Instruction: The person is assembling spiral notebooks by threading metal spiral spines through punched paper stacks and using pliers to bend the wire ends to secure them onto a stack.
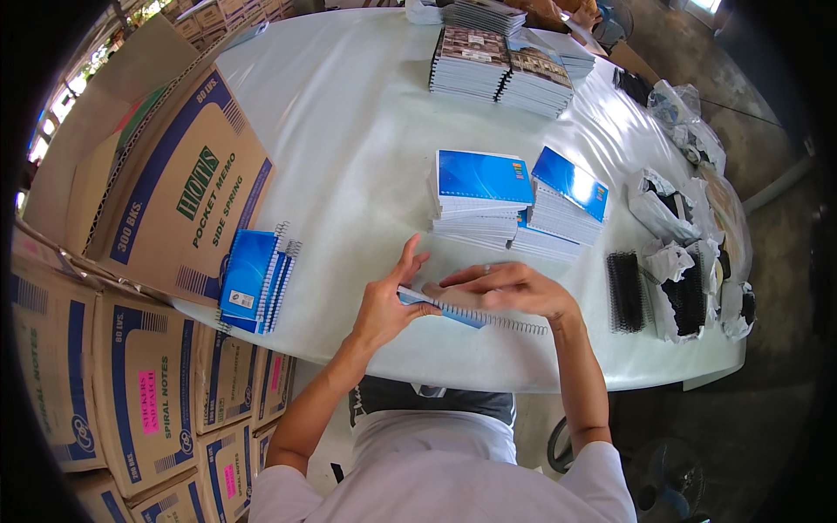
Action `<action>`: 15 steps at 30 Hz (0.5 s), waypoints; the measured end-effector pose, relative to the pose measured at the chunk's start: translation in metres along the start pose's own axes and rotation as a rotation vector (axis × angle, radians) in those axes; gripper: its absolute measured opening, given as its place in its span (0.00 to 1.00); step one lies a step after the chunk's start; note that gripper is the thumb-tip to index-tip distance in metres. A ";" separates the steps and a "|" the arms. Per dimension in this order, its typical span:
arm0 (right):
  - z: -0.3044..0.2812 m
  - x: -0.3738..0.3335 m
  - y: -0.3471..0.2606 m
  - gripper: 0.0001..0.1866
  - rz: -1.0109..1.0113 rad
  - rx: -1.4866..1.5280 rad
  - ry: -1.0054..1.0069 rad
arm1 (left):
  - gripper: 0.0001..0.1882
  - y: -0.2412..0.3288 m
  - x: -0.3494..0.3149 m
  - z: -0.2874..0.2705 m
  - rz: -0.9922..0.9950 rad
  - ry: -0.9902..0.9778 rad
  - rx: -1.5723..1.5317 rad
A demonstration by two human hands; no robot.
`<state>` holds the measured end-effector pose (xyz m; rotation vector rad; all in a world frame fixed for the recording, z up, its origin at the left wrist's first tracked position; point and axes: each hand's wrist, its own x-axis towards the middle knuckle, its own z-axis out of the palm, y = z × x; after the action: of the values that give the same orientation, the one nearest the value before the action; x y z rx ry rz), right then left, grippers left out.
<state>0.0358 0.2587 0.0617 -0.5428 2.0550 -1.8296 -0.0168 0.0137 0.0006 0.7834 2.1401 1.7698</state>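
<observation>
A blue-covered spiral notebook point(466, 312) lies flat near the front edge of the white table point(349, 131), its wire coil along the near side. My left hand point(388, 301) grips its left end, thumb on top and fingers spread upward. My right hand point(510, 288) rests on top of it, fingers pointing left along the coil. Two stacks of blue-covered notebooks point(484, 196) point(565, 205) stand just behind my hands.
A few finished blue notebooks point(253, 279) lean at the table's left edge against an open cardboard box point(174, 183). Stacked cartons point(131, 383) stand lower left. Black wire coils point(625, 292) and plastic bags point(689, 288) lie right. More notebook stacks point(501, 65) sit far back.
</observation>
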 end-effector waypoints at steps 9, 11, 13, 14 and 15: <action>0.007 0.017 -0.007 0.26 0.081 -0.128 0.044 | 0.63 -0.011 0.000 -0.003 -0.022 0.002 -0.126; 0.002 0.015 -0.007 0.26 0.069 0.057 0.082 | 0.63 -0.012 0.000 -0.003 -0.043 0.013 -0.183; 0.005 0.018 -0.012 0.25 0.074 -0.083 0.071 | 0.63 -0.016 0.000 -0.003 -0.035 0.013 -0.282; 0.007 0.021 -0.015 0.25 0.077 -0.152 0.065 | 0.62 -0.017 0.000 -0.003 -0.030 0.012 -0.332; 0.009 0.022 -0.017 0.25 0.078 -0.224 0.066 | 0.62 -0.018 0.001 -0.003 -0.032 0.021 -0.335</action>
<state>0.0220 0.2388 0.0778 -0.4567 2.3075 -1.6045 -0.0230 0.0097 -0.0160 0.6411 1.7861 2.0515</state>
